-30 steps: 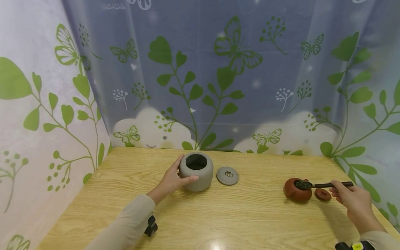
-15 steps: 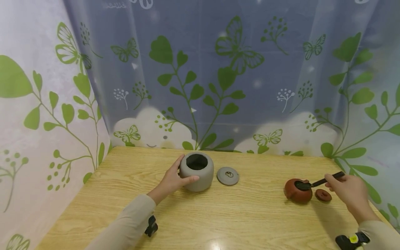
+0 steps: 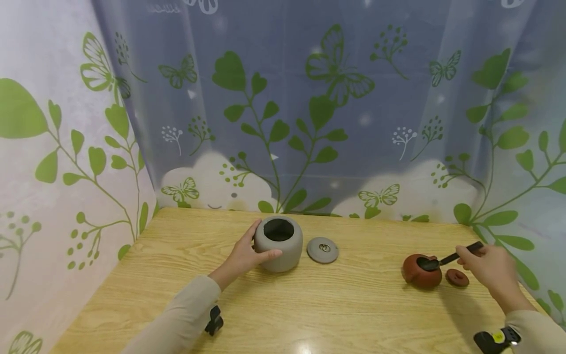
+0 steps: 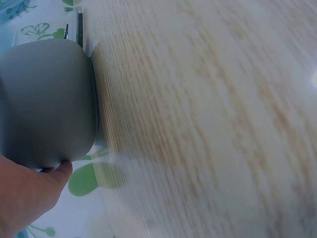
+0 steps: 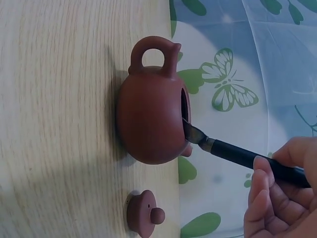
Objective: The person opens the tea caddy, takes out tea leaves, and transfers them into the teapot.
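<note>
My left hand [image 3: 242, 256] grips the side of a grey lidless jar [image 3: 285, 253] standing on the table; the thumb lies across its front. In the left wrist view, the thumb [image 4: 62, 173] touches the jar's wall. My right hand [image 3: 491, 270] holds a small tea scoop [image 3: 460, 254] by its black handle [image 5: 237, 154]. The scoop tilts down, its bowl [image 5: 194, 133] at the mouth of a reddish-brown clay teapot [image 3: 422, 275]. The tip is inside the opening, so what it carries is hidden. The teapot stands upright, lid off.
The jar's round grey lid [image 3: 322, 250] lies just right of the jar. Beside the teapot, near my right hand, is its small knobbed lid [image 3: 457, 278]. A patterned curtain [image 3: 283, 123] hangs along the back edge of the wooden table [image 3: 331, 309].
My right hand has moved slightly left, and the scoop has gone from nearly level to tilted, handle end up, over the teapot's mouth. The left hand and jar stay put.
</note>
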`<state>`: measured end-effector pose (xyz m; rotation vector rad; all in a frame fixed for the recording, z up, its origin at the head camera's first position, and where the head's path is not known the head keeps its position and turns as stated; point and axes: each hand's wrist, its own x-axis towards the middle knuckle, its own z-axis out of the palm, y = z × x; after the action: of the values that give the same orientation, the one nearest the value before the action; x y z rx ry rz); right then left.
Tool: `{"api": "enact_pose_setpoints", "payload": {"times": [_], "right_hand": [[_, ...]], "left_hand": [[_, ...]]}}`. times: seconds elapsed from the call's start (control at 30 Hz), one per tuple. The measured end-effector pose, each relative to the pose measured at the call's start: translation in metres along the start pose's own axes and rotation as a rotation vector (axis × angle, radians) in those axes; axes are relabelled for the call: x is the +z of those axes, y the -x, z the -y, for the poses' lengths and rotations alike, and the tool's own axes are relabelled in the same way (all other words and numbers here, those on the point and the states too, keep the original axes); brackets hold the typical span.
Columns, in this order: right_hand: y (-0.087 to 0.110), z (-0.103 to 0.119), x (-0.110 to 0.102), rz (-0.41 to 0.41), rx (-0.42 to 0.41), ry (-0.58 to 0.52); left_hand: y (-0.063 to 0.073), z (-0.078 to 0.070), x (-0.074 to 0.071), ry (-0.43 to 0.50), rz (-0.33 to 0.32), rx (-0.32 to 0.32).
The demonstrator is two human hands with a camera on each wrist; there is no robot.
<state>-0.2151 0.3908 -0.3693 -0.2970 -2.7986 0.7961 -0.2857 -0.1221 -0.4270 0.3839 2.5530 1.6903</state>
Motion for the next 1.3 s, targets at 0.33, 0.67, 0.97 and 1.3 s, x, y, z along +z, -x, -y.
{"api": "enact_pose_setpoints", "payload": {"times": [0.33, 0.67, 0.97, 1.3], "right_hand": [[0.003, -0.010, -0.001, 0.039, 0.083, -0.134], [0.004, -0.012, 0.003, -0.002, 0.169, -0.373], [0.001, 0.016, 0.011, 0.017, 0.209, -0.686], [-0.003, 0.066, 0.031, 0.049, 0.191, -0.878]], "left_hand": [[0.000, 0.001, 0.001, 0.002, 0.000, 0.003], [0.000, 0.004, 0.001, 0.011, -0.004, 0.004], [-0.001, 0.001, 0.000, 0.002, -0.002, -0.004], [-0.001, 0.002, 0.000, -0.007, -0.001, 0.004]]}}
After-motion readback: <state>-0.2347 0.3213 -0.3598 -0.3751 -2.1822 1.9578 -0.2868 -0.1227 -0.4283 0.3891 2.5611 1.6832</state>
